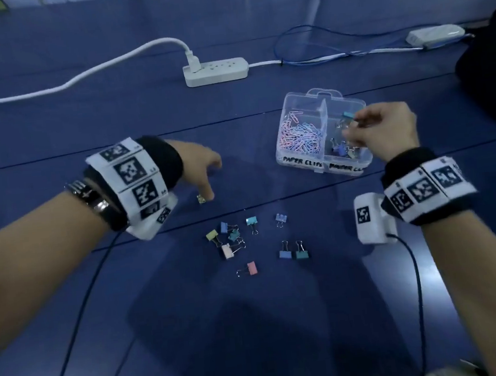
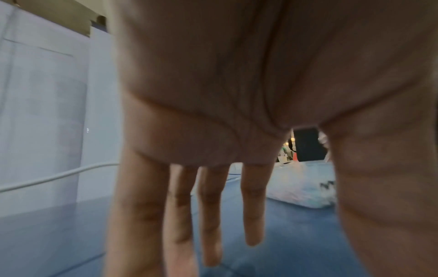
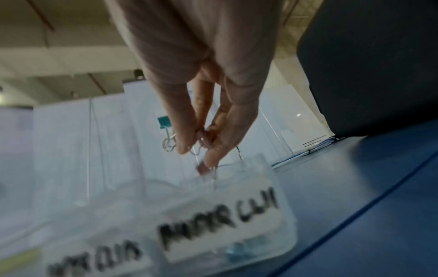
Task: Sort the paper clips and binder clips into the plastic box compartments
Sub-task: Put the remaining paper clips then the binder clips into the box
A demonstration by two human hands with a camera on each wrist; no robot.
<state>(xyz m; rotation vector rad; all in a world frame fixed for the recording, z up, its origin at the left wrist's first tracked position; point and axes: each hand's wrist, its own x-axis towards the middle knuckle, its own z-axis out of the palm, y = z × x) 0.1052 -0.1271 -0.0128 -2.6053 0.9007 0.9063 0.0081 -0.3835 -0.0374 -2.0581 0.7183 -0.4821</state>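
A clear plastic box [image 1: 298,155] stands on the blue surface; its left compartment holds several pastel paper clips [image 1: 299,136], its right one some binder clips [image 1: 340,148]. My right hand [image 1: 356,127] hovers over the right compartment and pinches the wire handles of a teal binder clip [image 1: 348,114] and another clip. In the right wrist view the right hand [image 3: 196,153] holds the teal binder clip [image 3: 164,120] and a pinkish clip [image 3: 202,169] above the labelled box [image 3: 272,230]. My left hand [image 1: 211,180], fingers [image 2: 208,215] straight and pointing down, reaches a small yellow binder clip [image 1: 201,199]. Several loose binder clips [image 1: 247,242] lie nearer me.
A white power strip [image 1: 216,71] with a white cable [image 1: 78,78] lies behind the box. A blue cable [image 1: 317,44] and a white adapter [image 1: 435,33] sit at the back right. A dark object [image 1: 490,73] fills the right edge. Thin black wrist cables [image 1: 78,298] trail toward me.
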